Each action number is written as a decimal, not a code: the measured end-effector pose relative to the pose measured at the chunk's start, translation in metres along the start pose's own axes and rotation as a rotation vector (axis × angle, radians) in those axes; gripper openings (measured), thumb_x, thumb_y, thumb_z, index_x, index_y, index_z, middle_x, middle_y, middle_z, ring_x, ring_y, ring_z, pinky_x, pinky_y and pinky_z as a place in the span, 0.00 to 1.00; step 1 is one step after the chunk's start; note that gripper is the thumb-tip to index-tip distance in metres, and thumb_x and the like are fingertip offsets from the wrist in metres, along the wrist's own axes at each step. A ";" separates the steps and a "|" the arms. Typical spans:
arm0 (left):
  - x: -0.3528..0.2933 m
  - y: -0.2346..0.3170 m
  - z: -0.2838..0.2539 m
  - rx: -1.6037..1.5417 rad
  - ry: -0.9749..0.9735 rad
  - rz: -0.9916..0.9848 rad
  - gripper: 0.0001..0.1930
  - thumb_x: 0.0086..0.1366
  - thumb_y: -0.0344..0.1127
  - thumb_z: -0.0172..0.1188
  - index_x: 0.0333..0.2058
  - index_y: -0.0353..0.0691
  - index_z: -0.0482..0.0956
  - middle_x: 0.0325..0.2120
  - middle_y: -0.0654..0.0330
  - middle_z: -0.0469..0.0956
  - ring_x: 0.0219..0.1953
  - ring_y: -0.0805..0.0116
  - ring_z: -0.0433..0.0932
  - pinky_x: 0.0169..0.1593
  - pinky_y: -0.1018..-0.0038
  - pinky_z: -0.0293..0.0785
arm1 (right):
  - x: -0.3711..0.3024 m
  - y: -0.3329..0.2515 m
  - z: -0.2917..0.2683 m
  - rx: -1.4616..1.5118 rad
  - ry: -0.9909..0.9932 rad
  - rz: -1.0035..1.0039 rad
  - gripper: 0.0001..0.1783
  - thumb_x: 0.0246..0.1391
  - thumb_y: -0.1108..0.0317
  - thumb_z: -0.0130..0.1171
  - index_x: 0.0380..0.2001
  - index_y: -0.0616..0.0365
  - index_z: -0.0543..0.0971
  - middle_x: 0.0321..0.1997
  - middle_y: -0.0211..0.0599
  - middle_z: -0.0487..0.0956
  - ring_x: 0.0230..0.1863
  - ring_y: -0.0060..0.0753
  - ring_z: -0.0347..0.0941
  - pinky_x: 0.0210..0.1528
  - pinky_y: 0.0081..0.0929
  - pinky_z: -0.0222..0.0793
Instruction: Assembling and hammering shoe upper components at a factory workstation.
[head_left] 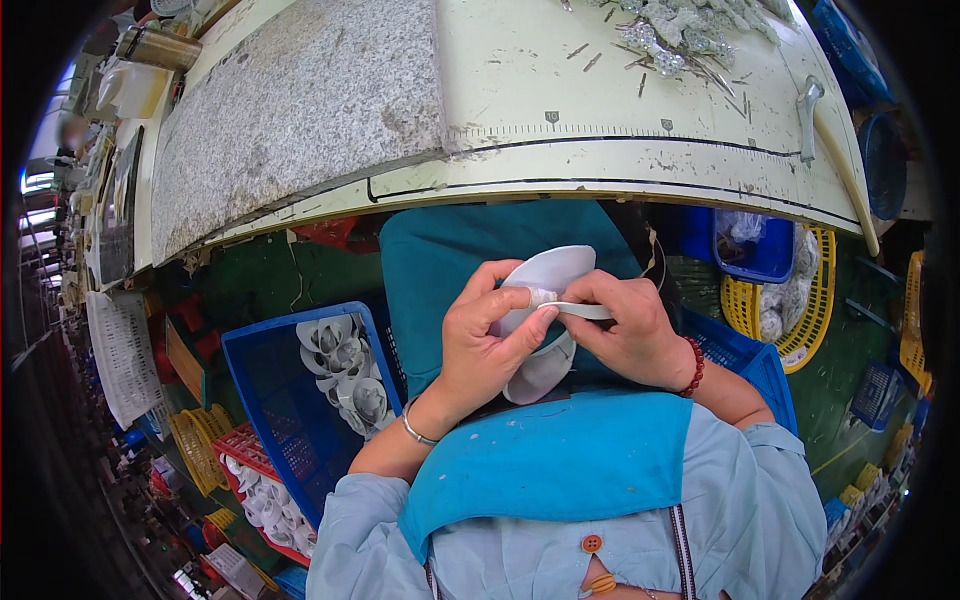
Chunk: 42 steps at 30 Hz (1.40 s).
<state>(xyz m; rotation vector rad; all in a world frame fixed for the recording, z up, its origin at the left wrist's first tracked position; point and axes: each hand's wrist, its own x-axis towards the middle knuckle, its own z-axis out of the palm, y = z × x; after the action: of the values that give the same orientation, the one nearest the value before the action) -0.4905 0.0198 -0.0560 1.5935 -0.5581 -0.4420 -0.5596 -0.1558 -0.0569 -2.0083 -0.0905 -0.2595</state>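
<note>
Over my lap, in front of the table edge, both hands hold a pale grey-white shoe piece that looks like a sandal sole [570, 262] with a narrow white strap [585, 310]. My left hand [480, 335] grips it from the left, a pale wrap on one fingertip against the piece. My right hand [635, 330] pinches the strap from the right. Below the fingers shows the piece's other rounded end [540, 375]. Its middle is hidden by my fingers.
A granite slab [310, 110] lies on the white table [520, 80]. A hammer [845, 175] rests at the right, near scattered metal bits and clear beaded strips [680, 35]. Blue crates [275, 400] flank me, the left one holding grey-white shoe pieces. A yellow basket [825, 300] stands right.
</note>
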 end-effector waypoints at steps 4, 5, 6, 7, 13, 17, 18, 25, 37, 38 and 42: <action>0.001 0.000 0.000 0.050 0.018 0.015 0.10 0.56 0.29 0.67 0.38 0.38 0.83 0.41 0.55 0.76 0.39 0.71 0.75 0.36 0.79 0.72 | 0.000 0.000 0.000 -0.032 0.000 -0.011 0.10 0.42 0.77 0.62 0.30 0.57 0.74 0.20 0.38 0.76 0.19 0.37 0.75 0.20 0.28 0.69; 0.000 0.001 0.000 0.087 0.014 0.010 0.10 0.57 0.30 0.66 0.38 0.38 0.83 0.40 0.55 0.76 0.37 0.70 0.76 0.35 0.78 0.72 | 0.000 0.001 0.000 -0.078 0.008 -0.044 0.12 0.40 0.78 0.62 0.32 0.57 0.74 0.19 0.38 0.76 0.19 0.37 0.75 0.20 0.28 0.68; 0.000 0.002 -0.001 0.123 0.010 0.001 0.09 0.57 0.30 0.66 0.38 0.37 0.83 0.40 0.55 0.76 0.36 0.70 0.76 0.34 0.78 0.72 | 0.000 0.002 0.000 -0.123 0.016 -0.074 0.15 0.39 0.78 0.62 0.34 0.56 0.74 0.19 0.38 0.75 0.18 0.37 0.75 0.20 0.29 0.68; 0.001 0.003 -0.001 0.123 0.009 0.000 0.09 0.57 0.30 0.66 0.38 0.37 0.83 0.40 0.55 0.76 0.36 0.70 0.76 0.34 0.78 0.72 | 0.001 0.002 0.000 -0.123 0.016 -0.074 0.15 0.39 0.78 0.62 0.34 0.56 0.74 0.19 0.38 0.75 0.18 0.37 0.75 0.20 0.29 0.68; 0.001 0.005 -0.003 0.226 0.004 0.023 0.09 0.57 0.30 0.66 0.37 0.36 0.82 0.39 0.54 0.77 0.33 0.68 0.77 0.32 0.77 0.72 | 0.002 -0.001 -0.002 -0.245 0.065 -0.120 0.22 0.36 0.78 0.62 0.41 0.56 0.74 0.18 0.37 0.75 0.19 0.37 0.75 0.20 0.31 0.68; 0.000 0.002 -0.003 0.224 0.024 0.015 0.09 0.58 0.30 0.66 0.37 0.35 0.82 0.39 0.55 0.77 0.32 0.74 0.74 0.30 0.81 0.69 | -0.001 0.002 -0.005 -0.297 0.042 -0.154 0.19 0.36 0.78 0.61 0.38 0.57 0.75 0.21 0.38 0.77 0.20 0.38 0.75 0.21 0.31 0.69; -0.001 0.001 -0.003 0.220 0.033 0.020 0.09 0.58 0.29 0.65 0.37 0.34 0.82 0.40 0.57 0.76 0.30 0.80 0.72 0.29 0.85 0.65 | -0.001 0.003 -0.006 -0.297 0.050 -0.180 0.18 0.36 0.78 0.60 0.36 0.58 0.76 0.22 0.39 0.77 0.21 0.38 0.75 0.22 0.31 0.69; -0.004 -0.004 -0.005 0.054 0.034 -0.029 0.08 0.58 0.25 0.64 0.38 0.32 0.81 0.43 0.55 0.75 0.38 0.76 0.75 0.38 0.84 0.70 | -0.001 0.002 -0.017 -0.002 -0.096 0.022 0.11 0.40 0.80 0.56 0.32 0.61 0.76 0.22 0.39 0.76 0.21 0.34 0.74 0.22 0.27 0.67; -0.007 -0.007 -0.005 -0.001 0.019 -0.014 0.09 0.58 0.23 0.63 0.38 0.31 0.80 0.43 0.55 0.75 0.42 0.74 0.74 0.43 0.82 0.70 | -0.001 0.001 -0.010 0.174 -0.156 0.136 0.07 0.55 0.67 0.61 0.31 0.61 0.78 0.17 0.35 0.76 0.16 0.27 0.72 0.19 0.22 0.63; -0.007 -0.008 -0.005 0.005 0.018 0.010 0.10 0.58 0.23 0.63 0.40 0.31 0.79 0.43 0.55 0.75 0.41 0.74 0.75 0.42 0.82 0.71 | -0.001 0.000 -0.010 0.196 -0.139 0.134 0.07 0.56 0.67 0.60 0.30 0.61 0.79 0.16 0.34 0.74 0.15 0.24 0.70 0.19 0.22 0.61; -0.009 -0.004 -0.003 -0.031 0.075 -0.041 0.20 0.58 0.22 0.62 0.50 0.32 0.73 0.42 0.55 0.76 0.41 0.74 0.76 0.40 0.83 0.72 | -0.004 0.001 -0.015 0.309 -0.139 0.236 0.10 0.57 0.66 0.58 0.28 0.62 0.79 0.13 0.28 0.67 0.14 0.16 0.58 0.18 0.21 0.53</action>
<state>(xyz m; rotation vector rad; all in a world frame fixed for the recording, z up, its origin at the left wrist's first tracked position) -0.4957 0.0275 -0.0604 1.5879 -0.4606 -0.4180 -0.5650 -0.1694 -0.0521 -1.7080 0.0191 0.0446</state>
